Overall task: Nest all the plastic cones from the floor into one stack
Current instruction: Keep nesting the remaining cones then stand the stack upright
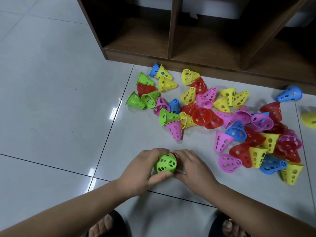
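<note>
At six o'clock on the tiled floor [51, 100]: left hand [143, 170] and right hand [193, 166], both curled around one green cone [165, 164], fingers closed on its sides, tip towards the camera. A sliver of red cone [172, 153] shows at its twelve o'clock edge, seemingly nested with it.

Step, by judgement: seating an early pair; stack barely begun.

Loose cone pile [222, 120], mixed colours, spreads from twelve to three o'clock of the hands, apart from them. The nearest is a pink cone [175, 130] at twelve o'clock. A stray blue cone [289, 94] lies at two o'clock, near the wooden shelf unit [171, 40].

Next move calls for freeing one hand to fetch a cone and lining its wide end up with the stack.
</note>
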The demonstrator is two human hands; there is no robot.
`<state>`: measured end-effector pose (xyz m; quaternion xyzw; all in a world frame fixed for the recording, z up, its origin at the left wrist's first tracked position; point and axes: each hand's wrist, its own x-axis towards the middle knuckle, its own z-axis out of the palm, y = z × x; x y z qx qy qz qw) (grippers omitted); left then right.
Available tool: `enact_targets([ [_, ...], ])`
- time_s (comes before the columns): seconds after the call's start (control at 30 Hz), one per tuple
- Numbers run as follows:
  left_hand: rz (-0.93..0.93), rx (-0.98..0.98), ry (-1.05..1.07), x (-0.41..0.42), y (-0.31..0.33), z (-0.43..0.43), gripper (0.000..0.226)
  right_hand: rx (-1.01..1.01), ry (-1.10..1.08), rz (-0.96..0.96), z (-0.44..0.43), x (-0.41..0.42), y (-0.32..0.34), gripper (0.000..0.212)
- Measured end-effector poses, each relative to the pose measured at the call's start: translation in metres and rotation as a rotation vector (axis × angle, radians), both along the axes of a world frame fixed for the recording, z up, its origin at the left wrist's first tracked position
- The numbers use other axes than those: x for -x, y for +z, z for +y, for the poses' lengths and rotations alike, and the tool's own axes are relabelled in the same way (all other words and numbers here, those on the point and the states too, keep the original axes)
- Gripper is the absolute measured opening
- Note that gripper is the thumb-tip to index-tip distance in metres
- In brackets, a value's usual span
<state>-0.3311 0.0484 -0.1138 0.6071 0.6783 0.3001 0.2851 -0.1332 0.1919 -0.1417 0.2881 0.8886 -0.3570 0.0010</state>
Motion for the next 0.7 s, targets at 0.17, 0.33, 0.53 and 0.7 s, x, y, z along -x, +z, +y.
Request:
enact_targets([
  [0.17,0.167,-0.011,-0.067,0.003,-0.016,0.011,0.058,0.100,0.015,-0.072,0.009,0.000,-0.005,0.069],
  [0.33,0.191,0.045,-0.133,0.012,-0.019,0.014,0.058,0.008,0.082,-0.112,0.025,0.000,0.000,0.072],
  [0.53,0.113,0.101,-0.168,0.048,-0.004,0.021,0.071,-0.148,0.119,-0.095,0.065,0.004,0.017,0.055],
  [0.7,0.267,0.030,-0.050,0.097,0.006,0.056,0.058,-0.324,0.201,-0.030,0.094,0.016,0.035,0.042],
])
